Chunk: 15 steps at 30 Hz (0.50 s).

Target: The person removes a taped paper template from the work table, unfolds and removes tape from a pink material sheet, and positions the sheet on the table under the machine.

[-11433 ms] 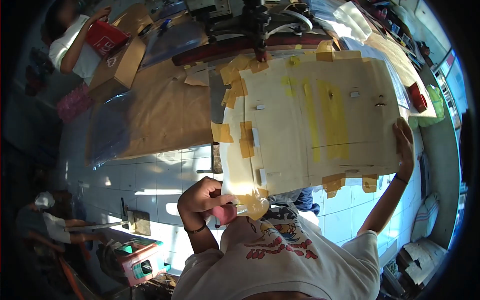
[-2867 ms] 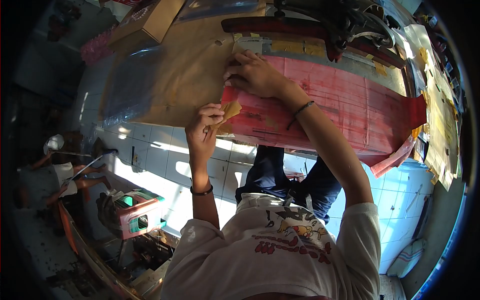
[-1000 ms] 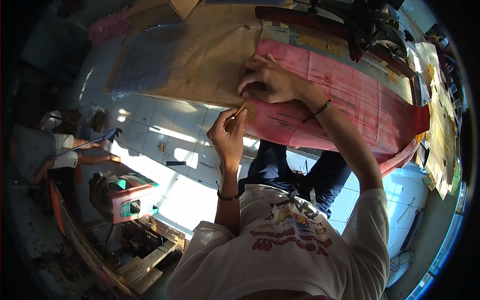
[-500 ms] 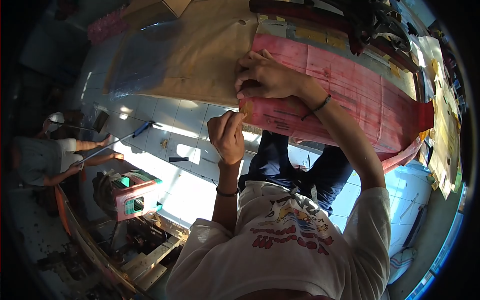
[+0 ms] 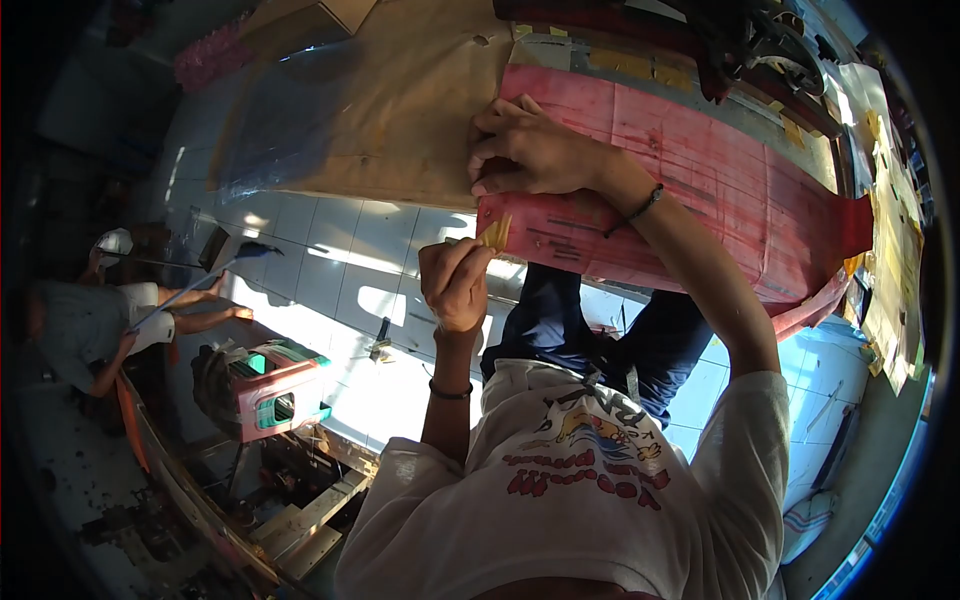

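A long red sheet with dark streaks lies across the table, its left end at the edge of brown paper. My left hand is closed, pinching a piece of yellowish tape at the near left corner of the red sheet. Just above it, my right hand rests on the left edge of the red sheet with bent fingers. Its fingertips press down near the border with the brown paper, and what lies under them is hidden.
Behind the red sheet stands a dark metal frame. Taped pale sheets are at the right. A pink and green stool stands on the tiled floor. At the far left, a person holds a long-handled broom.
The large pale taped sheet from the earliest frame is off the red sheet. My left hand has drawn slightly down, and the tape now lifts from the corner. The person's broom has moved.
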Available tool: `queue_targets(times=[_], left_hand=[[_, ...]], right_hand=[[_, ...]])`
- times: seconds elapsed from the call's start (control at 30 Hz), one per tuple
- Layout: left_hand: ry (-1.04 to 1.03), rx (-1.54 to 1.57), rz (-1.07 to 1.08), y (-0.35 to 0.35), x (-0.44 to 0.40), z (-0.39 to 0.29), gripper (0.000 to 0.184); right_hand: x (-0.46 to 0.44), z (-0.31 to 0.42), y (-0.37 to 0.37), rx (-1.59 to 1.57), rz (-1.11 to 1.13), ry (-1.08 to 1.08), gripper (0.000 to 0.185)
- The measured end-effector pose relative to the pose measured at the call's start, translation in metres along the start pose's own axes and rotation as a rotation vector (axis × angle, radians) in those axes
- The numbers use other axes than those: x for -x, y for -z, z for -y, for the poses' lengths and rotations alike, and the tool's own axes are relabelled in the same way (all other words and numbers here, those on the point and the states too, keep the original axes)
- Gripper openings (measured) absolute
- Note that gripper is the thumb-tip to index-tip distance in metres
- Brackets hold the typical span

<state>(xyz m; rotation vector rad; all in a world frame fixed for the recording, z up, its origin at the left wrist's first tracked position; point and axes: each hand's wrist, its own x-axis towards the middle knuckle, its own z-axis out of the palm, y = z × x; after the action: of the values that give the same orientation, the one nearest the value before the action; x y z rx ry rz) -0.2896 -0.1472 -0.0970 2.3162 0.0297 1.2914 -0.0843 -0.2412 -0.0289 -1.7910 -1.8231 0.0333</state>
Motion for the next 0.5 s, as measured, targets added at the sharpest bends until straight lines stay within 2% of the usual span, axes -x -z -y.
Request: queue_targets(times=[0.3,0.4,0.43,0.5], left_hand=[[0.040,0.107,0.030,0.021,0.017,-0.012,0.021],[0.143,0.257,-0.024,0.026,0.024,-0.016,0.017],[0.198,0.303,-0.089,0.030,0.030,-0.017,0.012],[0.308,0.314,-0.229,0.040,0.029,-0.022,0.017]], right_hand=[[-0.001,0.003,0.003,-0.009,0.051,-0.032,0.023],[0.000,0.003,0.000,0.002,0.017,-0.026,0.024],[-0.001,0.002,0.000,0.012,-0.005,-0.017,0.025],[0.000,0.000,0.001,0.015,0.001,-0.026,0.025]])
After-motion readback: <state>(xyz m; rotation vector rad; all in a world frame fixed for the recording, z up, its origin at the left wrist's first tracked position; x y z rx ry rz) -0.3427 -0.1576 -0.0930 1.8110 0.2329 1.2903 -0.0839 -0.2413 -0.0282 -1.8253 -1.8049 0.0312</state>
